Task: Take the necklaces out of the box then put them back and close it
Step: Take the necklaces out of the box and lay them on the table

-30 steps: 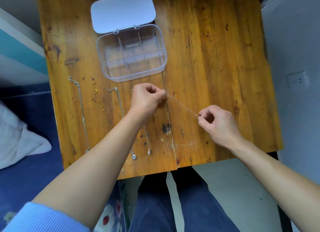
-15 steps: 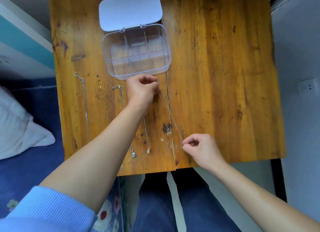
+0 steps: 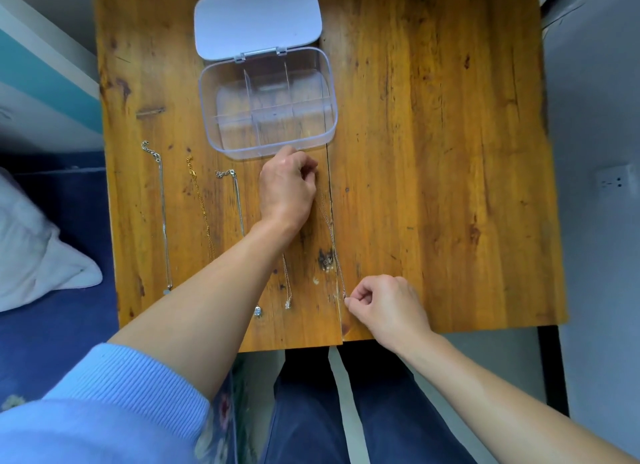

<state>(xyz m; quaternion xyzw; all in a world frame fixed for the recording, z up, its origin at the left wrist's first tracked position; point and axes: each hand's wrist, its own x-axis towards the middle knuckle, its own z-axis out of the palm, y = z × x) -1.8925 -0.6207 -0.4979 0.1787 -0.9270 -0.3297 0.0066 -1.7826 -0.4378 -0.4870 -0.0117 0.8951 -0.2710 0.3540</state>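
Observation:
A clear plastic box [image 3: 268, 141] with dividers stands open on the wooden table [image 3: 433, 152], its compartments empty and its white lid [image 3: 258, 16] folded back. A thin silver necklace [image 3: 330, 236] is stretched straight along the table's seam. My left hand [image 3: 287, 190] pinches its far end just below the box. My right hand [image 3: 388, 304] pinches its near end close to the front edge. Several other necklaces lie in parallel lines to the left: a silver one [image 3: 162, 217], a gold one [image 3: 201, 204], a silver one [image 3: 239, 200], and one with a pendant [image 3: 286, 287] partly under my left forearm.
The table's front edge [image 3: 450, 328] runs just below my right hand. A blue bed with a white pillow [image 3: 38, 255] lies to the left. A wall socket [image 3: 613, 181] sits at the right. My legs in blue trousers [image 3: 311, 411] are under the table.
My right hand has swung the necklace's end from the right toward the front edge, so the chain now lies straight. My left hand moved up slightly toward the box.

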